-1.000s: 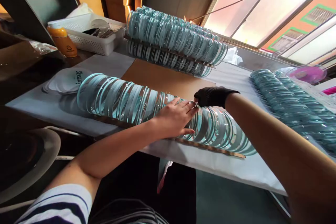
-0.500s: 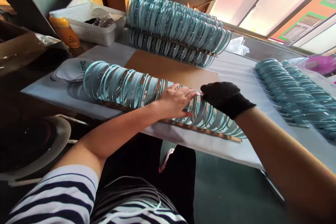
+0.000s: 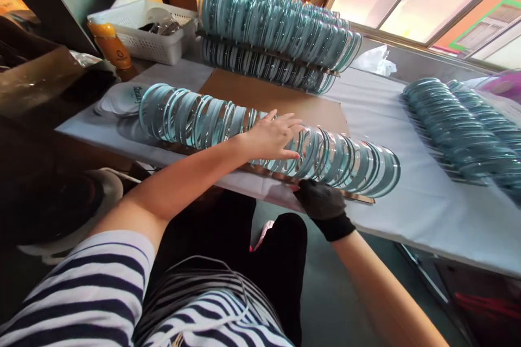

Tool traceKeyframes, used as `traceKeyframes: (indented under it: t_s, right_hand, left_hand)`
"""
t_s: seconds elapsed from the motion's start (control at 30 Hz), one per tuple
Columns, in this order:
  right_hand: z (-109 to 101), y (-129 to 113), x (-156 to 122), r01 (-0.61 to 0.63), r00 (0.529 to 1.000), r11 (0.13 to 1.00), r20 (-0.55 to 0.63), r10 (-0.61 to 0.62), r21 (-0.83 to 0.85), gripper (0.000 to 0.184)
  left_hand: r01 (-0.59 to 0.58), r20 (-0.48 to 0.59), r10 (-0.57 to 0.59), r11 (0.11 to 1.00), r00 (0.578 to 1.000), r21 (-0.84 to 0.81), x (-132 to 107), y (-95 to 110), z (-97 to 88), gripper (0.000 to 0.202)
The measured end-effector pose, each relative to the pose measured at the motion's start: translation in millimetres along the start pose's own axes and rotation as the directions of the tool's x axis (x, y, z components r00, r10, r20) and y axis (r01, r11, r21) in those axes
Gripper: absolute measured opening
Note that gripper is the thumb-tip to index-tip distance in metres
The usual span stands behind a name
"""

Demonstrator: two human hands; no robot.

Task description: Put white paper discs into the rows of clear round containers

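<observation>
A long row of round glass discs [image 3: 350, 165] stands on edge in a low wooden rack [image 3: 358, 197] on the table. Thin white sheets or bands show among the discs. My left hand [image 3: 273, 135], bare, lies across the top of the row near its middle, fingers spread and nothing gripped. Lower down, my right hand [image 3: 321, 203] wears a dark glove with bare fingertips. It is closed at the rack's front edge, just below the discs. Whatever its fingers hold, if anything, is hidden.
Stacked racks of glass discs [image 3: 277, 27] stand behind a brown cardboard sheet [image 3: 260, 95]. More glass discs [image 3: 459, 124] lie at right. At left are round white pieces [image 3: 120, 100], an orange bottle [image 3: 109, 46] and a white basket [image 3: 163, 46]. A clear plastic bag [image 3: 374, 60] lies at the back.
My right hand has moved from the top of the disc row down to the rack's front edge. My left hand stays on the row, its fingers spread wider.
</observation>
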State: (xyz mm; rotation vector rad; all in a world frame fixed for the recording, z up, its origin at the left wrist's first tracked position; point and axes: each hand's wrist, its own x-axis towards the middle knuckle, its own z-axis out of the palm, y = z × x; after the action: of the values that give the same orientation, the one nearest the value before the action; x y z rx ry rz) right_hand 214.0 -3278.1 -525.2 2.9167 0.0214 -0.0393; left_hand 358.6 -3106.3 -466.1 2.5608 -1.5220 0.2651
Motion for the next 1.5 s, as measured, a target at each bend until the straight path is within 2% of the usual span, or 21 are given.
traceKeyframes:
  t_s: [0.03,0.1,0.13,0.17,0.23,0.3,0.37,0.4,0.53,0.57,0.63,0.73,0.83,0.93,1.03,1.1,1.17,1.27,1.37,1.43,1.5]
  right_hand:
    - [-10.7,14.8,3.6,-0.047,0.995,0.999,-0.086,0.049,0.018,0.046]
    - [-38.1,49.5,20.9,-0.172,0.95,0.984,-0.256,0.179,0.05,0.048]
    - [-52.2,67.0,34.9,-0.204,0.93,0.977,-0.302,0.211,0.053,0.047]
    - [-64.7,83.1,52.1,-0.204,0.939,0.978,-0.272,0.21,0.052,0.043]
    - [-81.6,108.1,91.7,-0.12,0.993,0.992,0.012,0.12,0.033,0.035]
    - [-86.7,121.7,130.0,0.061,0.968,0.996,0.238,-0.075,0.069,0.029]
    - [-83.9,125.3,159.9,0.2,0.912,0.972,0.34,-0.23,0.121,0.028]
    - [-81.7,124.2,170.8,0.227,0.892,0.966,0.373,-0.256,0.12,0.028]
    - [-81.8,110.9,190.0,0.309,0.828,0.949,0.508,-0.237,-0.061,0.023]
    - [-84.7,107.1,189.5,0.336,0.826,0.935,0.511,-0.235,-0.113,0.022]
    - [-92.0,101.3,181.8,0.337,0.859,0.92,0.466,-0.214,-0.198,0.023]
    - [-99.4,97.8,151.2,0.185,0.941,0.952,0.323,-0.1,-0.243,0.028]
    - [-92.0,96.1,98.4,0.003,0.994,0.982,0.106,0.017,-0.191,0.03]
    - [-63.7,86.1,36.9,-0.117,0.99,0.99,-0.089,0.11,-0.081,0.036]
    - [-20.2,65.6,-9.5,-0.169,0.971,0.985,-0.164,0.173,0.039,0.044]
    - [9.6,50.2,-23.6,-0.166,0.974,0.984,-0.144,0.175,0.07,0.047]
    - [34.1,36.5,-25.6,-0.173,0.981,0.982,-0.07,0.179,0.077,0.044]
    - [53.6,22.9,-20.8,-0.236,0.972,0.968,0.018,0.235,0.086,0.043]
    - [46.9,25.8,-23.1,-0.196,0.98,0.976,0.046,0.192,0.1,0.042]
    - [27.9,42.5,-25.2,-0.175,0.985,0.978,0.03,0.173,0.11,0.044]
    - [0.7,70.9,-18.4,-0.215,0.971,0.968,-0.074,0.226,0.127,0.047]
  left_hand:
    - [-0.006,-0.009,0.006,1.0,1.0,-0.005,3.7,4.2,-2.2,0.071]
    - [-0.025,-0.052,0.024,1.0,0.998,-0.018,14.1,15.5,-3.2,0.072]
    - [-0.034,-0.076,0.032,0.999,0.997,-0.025,20.2,21.8,-1.6,0.073]
    - [-0.045,-0.091,0.043,0.999,0.995,-0.029,26.1,27.7,1.4,0.074]
    - [-0.074,-0.098,0.072,0.997,0.993,-0.017,35.9,37.3,10.5,0.076]
    - [-0.098,-0.106,0.099,0.995,0.989,0.015,41.0,42.2,20.1,0.075]
    - [-0.112,-0.13,0.117,0.993,0.985,0.043,41.6,43.1,26.8,0.074]
    - [-0.112,-0.143,0.119,0.992,0.983,0.053,40.9,42.7,28.4,0.074]
    - [-0.117,-0.136,0.125,0.991,0.983,0.068,38.9,40.8,27.5,0.075]
    - [-0.118,-0.13,0.126,0.991,0.983,0.066,39.1,40.7,26.9,0.075]
    - [-0.115,-0.123,0.121,0.992,0.985,0.053,40.0,40.7,26.4,0.075]
    - [-0.109,-0.118,0.111,0.994,0.987,0.028,40.5,40.8,27.1,0.074]
    - [-0.113,-0.111,0.112,0.994,0.987,0.004,40.3,40.2,27.8,0.073]
    - [-0.107,-0.086,0.106,0.994,0.991,-0.008,41.1,39.0,27.5,0.074]
    - [-0.098,-0.047,0.097,0.995,0.994,-0.017,43.1,37.9,26.5,0.075]
    - [-0.099,-0.025,0.098,0.995,0.995,-0.019,43.9,37.1,25.6,0.076]
    - [-0.097,0.0,0.097,0.995,0.995,-0.018,43.9,35.9,24.0,0.077]
    - [-0.087,0.035,0.087,0.996,0.996,-0.019,42.4,33.9,19.1,0.077]
    - [-0.083,0.064,0.085,0.996,0.994,-0.025,42.7,36.0,11.8,0.073]
    - [-0.085,0.078,0.087,0.996,0.993,-0.028,46.3,42.8,8.0,0.074]
    - [-0.101,0.062,0.103,0.994,0.993,-0.04,53.2,53.6,7.7,0.076]
